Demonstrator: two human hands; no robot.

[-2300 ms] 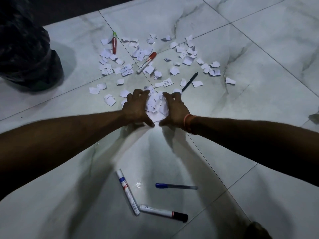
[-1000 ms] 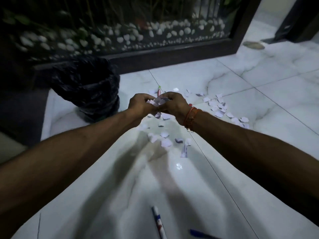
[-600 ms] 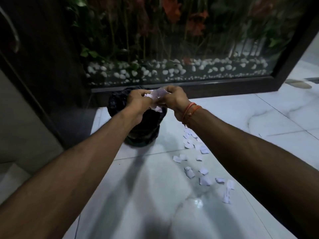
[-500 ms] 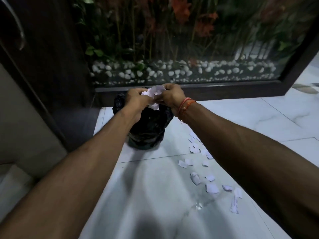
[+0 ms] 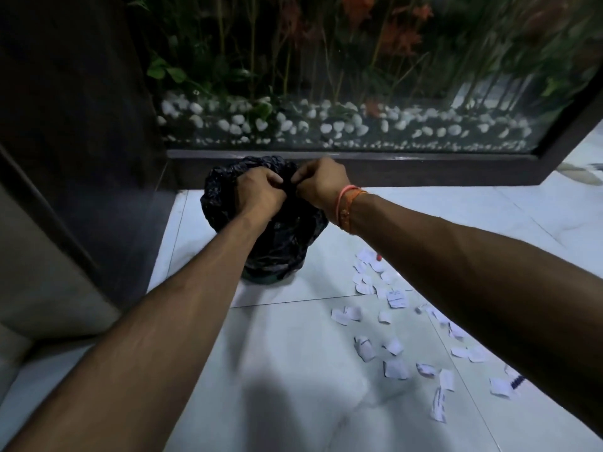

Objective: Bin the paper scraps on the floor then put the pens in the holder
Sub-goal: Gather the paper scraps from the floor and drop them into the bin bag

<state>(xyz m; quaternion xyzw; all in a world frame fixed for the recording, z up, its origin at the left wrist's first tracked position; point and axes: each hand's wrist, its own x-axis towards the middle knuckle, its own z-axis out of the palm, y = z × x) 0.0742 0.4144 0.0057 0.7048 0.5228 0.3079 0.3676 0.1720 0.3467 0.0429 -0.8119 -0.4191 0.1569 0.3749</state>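
Paper scraps lie scattered on the floor, well apart from the fingers, below and to the right of them, in a loose trail running from just beside the bin toward the right forearm. The bin, lined with a black bag, stands directly beneath both hands, against the dark base of a glass-fronted planter with white pebbles. The left hand and right hand are held close together over the bag's mouth, fingers curled inward and nearly touching. No paper is visible between them, so whether they grip a handful or have let it go cannot be told. Judgement: the step in hand is the dropping of one gathered load into the bin; the binning stage is only partly done, since many scraps remain on the floor. The next move calls for emptying both hands fully inside the bag's rim, then returning to the floor pile for another gather. A dark-striped object near the right forearm may be a pen; no holder is in view.
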